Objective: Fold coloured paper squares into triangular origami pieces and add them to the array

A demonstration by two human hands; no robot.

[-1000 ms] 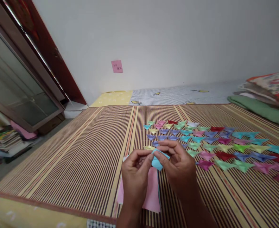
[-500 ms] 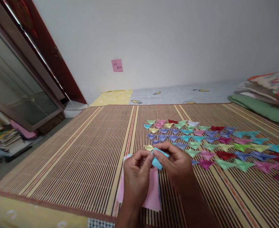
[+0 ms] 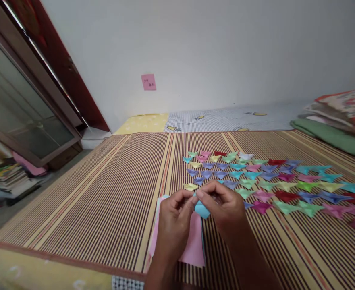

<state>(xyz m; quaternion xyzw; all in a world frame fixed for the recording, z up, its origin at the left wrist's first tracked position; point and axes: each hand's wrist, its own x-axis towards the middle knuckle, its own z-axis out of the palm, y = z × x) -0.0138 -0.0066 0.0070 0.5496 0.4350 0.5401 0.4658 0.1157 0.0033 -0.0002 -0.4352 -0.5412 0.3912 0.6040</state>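
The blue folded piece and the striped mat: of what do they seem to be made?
Blue folded piece: probably thin, matte paper, judging by its flat face and angular edges. Striped mat: perhaps bamboo, with low sheen, judging by narrow parallel strips.

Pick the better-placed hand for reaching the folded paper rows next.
Right, probably: the right hand is nearer most folded pieces; the left hand is nearer the pink sheet. Both appear to pinch the blue paper.

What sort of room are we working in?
Probably a bedroom: a striped slatted mat lies over a fruit-print checked sheet, and what looks like folded bedding is piled at the far right.
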